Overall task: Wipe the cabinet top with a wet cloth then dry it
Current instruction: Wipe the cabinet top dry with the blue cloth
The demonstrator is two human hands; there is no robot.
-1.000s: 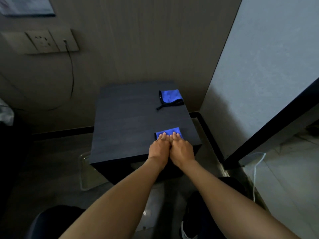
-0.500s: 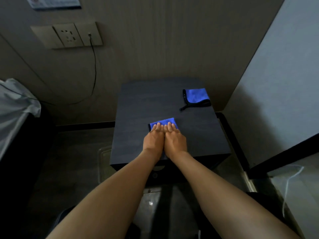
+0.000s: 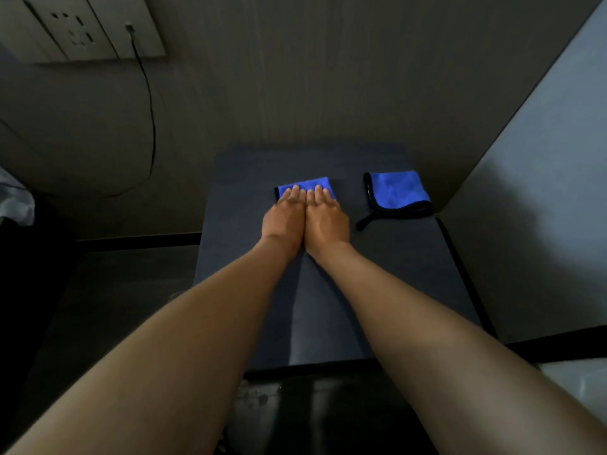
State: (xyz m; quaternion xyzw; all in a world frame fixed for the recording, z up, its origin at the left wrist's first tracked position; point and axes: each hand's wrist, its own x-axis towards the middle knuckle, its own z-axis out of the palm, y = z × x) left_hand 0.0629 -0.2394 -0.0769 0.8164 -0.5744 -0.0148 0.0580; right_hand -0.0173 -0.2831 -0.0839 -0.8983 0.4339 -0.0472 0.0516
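Head view: both palms, left hand (image 3: 283, 219) and right hand (image 3: 326, 219), press flat, no grip, on the folded blue cloth (image 3: 305, 186), pushed from the cabinet top's (image 3: 410, 274) near edge toward the back; second cloth (image 3: 397, 191) waits for drying.

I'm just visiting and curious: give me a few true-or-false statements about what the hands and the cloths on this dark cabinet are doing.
1. Both hands press flat on one folded blue cloth. True: left hand and right hand lie side by side on it.
2. A second blue cloth with black edging lies on the dark cabinet top, right of the hands. True.
3. The right hand is lifting that second cloth. False: nothing touches it.
4. A black cable is plugged into the wall socket panel. True.
5. The cloths overlap. False: bare cabinet top separates them.
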